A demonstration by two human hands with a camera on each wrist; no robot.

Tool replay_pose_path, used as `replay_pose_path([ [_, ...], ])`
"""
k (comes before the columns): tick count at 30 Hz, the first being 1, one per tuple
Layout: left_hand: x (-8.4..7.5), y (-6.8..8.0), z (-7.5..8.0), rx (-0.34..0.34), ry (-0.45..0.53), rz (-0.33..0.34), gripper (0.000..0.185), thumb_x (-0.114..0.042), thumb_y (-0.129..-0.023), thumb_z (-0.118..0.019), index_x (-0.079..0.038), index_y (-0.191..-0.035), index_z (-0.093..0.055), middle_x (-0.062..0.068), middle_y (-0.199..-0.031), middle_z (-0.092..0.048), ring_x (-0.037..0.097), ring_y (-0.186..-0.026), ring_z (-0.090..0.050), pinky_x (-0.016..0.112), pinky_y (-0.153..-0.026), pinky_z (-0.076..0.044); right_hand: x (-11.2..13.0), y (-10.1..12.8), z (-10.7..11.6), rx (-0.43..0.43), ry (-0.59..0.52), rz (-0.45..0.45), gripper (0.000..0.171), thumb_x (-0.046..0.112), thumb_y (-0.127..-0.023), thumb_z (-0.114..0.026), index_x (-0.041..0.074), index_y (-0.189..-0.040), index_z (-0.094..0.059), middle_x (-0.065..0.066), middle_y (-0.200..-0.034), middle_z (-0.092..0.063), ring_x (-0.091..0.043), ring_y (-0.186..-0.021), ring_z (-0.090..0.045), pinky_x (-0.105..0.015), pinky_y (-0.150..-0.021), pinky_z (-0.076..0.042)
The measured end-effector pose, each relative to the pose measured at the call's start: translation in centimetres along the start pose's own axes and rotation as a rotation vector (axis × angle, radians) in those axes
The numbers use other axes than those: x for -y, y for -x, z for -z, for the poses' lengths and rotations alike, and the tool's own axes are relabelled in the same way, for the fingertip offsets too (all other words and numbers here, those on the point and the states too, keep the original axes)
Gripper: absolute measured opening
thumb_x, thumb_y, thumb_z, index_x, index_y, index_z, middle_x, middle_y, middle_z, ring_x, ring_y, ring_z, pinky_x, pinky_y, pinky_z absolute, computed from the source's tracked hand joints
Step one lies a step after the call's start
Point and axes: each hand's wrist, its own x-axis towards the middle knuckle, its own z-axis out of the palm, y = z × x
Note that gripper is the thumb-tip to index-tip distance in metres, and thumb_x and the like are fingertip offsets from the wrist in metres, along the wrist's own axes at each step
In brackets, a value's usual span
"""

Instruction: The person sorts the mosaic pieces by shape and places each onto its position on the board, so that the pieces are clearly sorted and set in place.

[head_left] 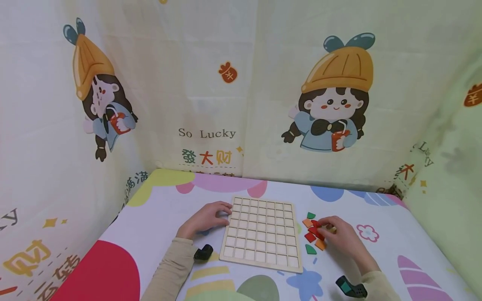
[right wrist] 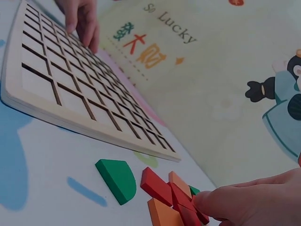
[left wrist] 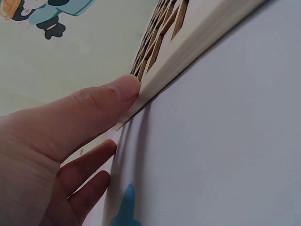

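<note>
My left hand (head_left: 207,217) is at the left edge of a square wooden grid board (head_left: 223,255), which lies flat on the table. In the left wrist view its thumb (left wrist: 124,87) touches the board's side, and the other fingers lie beside the edge. To the right of the board, my right hand (head_left: 340,238) reaches over a small pile of flat pieces, thumb and forefinger apart with their tips at the red pieces (head_left: 310,237). An orange piece (head_left: 320,244) and a green piece (right wrist: 116,180) with a rounded side lie at the near side of the pile. The hand hides part of the pile.
Another green piece (head_left: 311,215) lies at the far end of the pile. A patterned cloth (head_left: 158,271) covers the table. Printed curtains (head_left: 263,104) stand behind and at both sides. Black devices (head_left: 203,252) are worn at both wrists.
</note>
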Motion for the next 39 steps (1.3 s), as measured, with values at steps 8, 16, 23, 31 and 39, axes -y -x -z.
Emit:
replay_pose_path([
  [8,0.2,-0.1,0.0,-0.008,-0.006,-0.014,0.027,-0.024,-0.079,-0.072,-0.014,-0.104,-0.068,0.0,-0.126,-0.057,0.021,-0.123,-0.047,0.039,-0.106,-0.036,0.0,0.7,-0.5,0.016,0.006,-0.021,0.032,0.027,-0.079,-0.071,0.012,-0.107,-0.064,-0.003,-0.099,-0.063,-0.015,-0.085,-0.054,-0.027,-0.071,-0.049],
  [16,-0.1,0.0,0.1,-0.007,0.023,-0.004,0.027,-0.022,-0.079,-0.072,-0.013,-0.104,-0.068,0.002,-0.127,-0.056,0.022,-0.124,-0.047,0.041,-0.106,-0.036,-0.3,1.3,-0.5,-0.006,0.028,0.032,0.026,0.023,-0.079,-0.072,0.013,-0.102,-0.066,0.001,-0.096,-0.063,-0.013,-0.084,-0.054,-0.028,-0.073,-0.05],
  [23,-0.1,0.1,0.1,-0.005,0.022,-0.005,0.027,-0.022,-0.079,-0.071,-0.012,-0.104,-0.067,0.001,-0.127,-0.056,0.022,-0.124,-0.047,0.041,-0.106,-0.036,-0.8,1.4,-0.2,0.009,0.023,0.017,0.027,0.023,-0.081,-0.07,0.013,-0.106,-0.066,-0.001,-0.099,-0.063,-0.013,-0.085,-0.054,-0.023,-0.07,-0.049],
  [31,0.2,0.0,0.0,-0.002,0.01,-0.005,0.028,-0.024,-0.08,-0.071,-0.014,-0.106,-0.068,-0.001,-0.128,-0.056,0.021,-0.125,-0.046,0.04,-0.106,-0.036,-1.1,1.0,-0.1,-0.023,0.026,0.013,0.025,0.017,-0.082,-0.068,0.01,-0.106,-0.066,-0.005,-0.1,-0.063,-0.017,-0.087,-0.055,-0.032,-0.075,-0.051],
  [39,0.4,0.0,-0.1,-0.008,0.01,0.0,0.028,-0.025,-0.08,-0.071,-0.014,-0.106,-0.068,-0.002,-0.128,-0.056,0.02,-0.125,-0.046,0.04,-0.106,-0.037,-1.2,0.8,-0.1,-0.026,0.043,0.048,0.027,0.016,-0.083,-0.067,0.009,-0.109,-0.067,-0.007,-0.102,-0.063,-0.021,-0.092,-0.057,-0.041,-0.08,-0.052],
])
